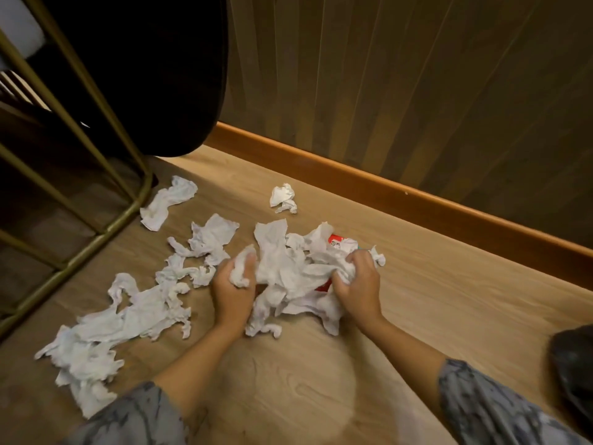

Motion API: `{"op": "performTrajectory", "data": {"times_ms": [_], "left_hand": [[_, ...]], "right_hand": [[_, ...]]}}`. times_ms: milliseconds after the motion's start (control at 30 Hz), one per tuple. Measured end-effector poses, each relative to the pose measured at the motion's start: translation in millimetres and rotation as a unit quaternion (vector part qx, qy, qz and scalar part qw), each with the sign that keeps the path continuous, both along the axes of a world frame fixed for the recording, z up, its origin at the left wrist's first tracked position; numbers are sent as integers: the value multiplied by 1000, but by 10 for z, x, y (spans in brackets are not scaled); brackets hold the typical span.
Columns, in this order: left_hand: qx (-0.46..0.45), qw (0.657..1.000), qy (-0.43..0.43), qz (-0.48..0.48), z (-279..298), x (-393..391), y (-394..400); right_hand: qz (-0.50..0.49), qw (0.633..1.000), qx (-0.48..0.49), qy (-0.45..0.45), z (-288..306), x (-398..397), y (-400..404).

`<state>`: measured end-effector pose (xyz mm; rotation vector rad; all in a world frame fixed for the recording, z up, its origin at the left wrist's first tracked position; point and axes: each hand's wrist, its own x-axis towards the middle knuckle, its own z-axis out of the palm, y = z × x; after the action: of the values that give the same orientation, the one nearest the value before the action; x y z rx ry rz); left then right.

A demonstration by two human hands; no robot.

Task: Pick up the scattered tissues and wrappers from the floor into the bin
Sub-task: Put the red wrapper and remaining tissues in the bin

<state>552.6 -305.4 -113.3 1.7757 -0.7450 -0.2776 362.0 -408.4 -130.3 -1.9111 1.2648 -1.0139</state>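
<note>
Left: long trail of crumpled white tissues (128, 316) loose on the light wood-plank floor (288, 396). My left hand (232, 292) is clenched on a small white tissue wad (241, 268). My right hand (357, 284) grips the central white tissue pile (288, 274), red wrapper (335, 241) underneath. Black bin (574, 367) at far right edge.

A single head-worn wide-angle camera looks steeply down and forward, close over the wooden floor (433, 284), toward the skirting board (385, 184) and panelled wall (417, 75) beyond.
</note>
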Motion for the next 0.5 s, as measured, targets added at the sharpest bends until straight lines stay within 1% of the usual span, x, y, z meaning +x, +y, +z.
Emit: {"op": "performTrajectory", "data": {"times_ms": [33, 100, 167, 200, 233, 300, 367, 400, 433, 500], "left_hand": [[-31, 998, 31, 39, 120, 13, -31], [-63, 993, 67, 77, 239, 87, -62], [-45, 993, 58, 88, 205, 179, -12], [-15, 995, 39, 87, 159, 211, 38], [24, 997, 16, 75, 98, 232, 98], [119, 992, -40, 14, -79, 256, 227], [204, 972, -97, -67, -310, 234, 389], [220, 962, -119, -105, -422, 200, 475], [225, 958, -120, -133, -507, 149, 566], [234, 955, -105, -152, -609, 30, 743]], "right_hand": [[-17, 1000, -6, -25, 93, -10, -23], [-29, 998, -21, -45, 234, -46, -43], [-1, 998, -56, -26, 289, -104, -20], [23, 997, -72, -13, 280, -135, 18], [46, 996, -79, 1, 246, -167, 70], [86, 993, -64, 39, 149, -224, 206], [134, 986, -34, 96, 29, -275, 367], [153, 979, -13, 134, -34, -296, 445], [160, 971, 2, 175, -99, -319, 515], [147, 955, 17, 258, -249, -371, 618]]}}
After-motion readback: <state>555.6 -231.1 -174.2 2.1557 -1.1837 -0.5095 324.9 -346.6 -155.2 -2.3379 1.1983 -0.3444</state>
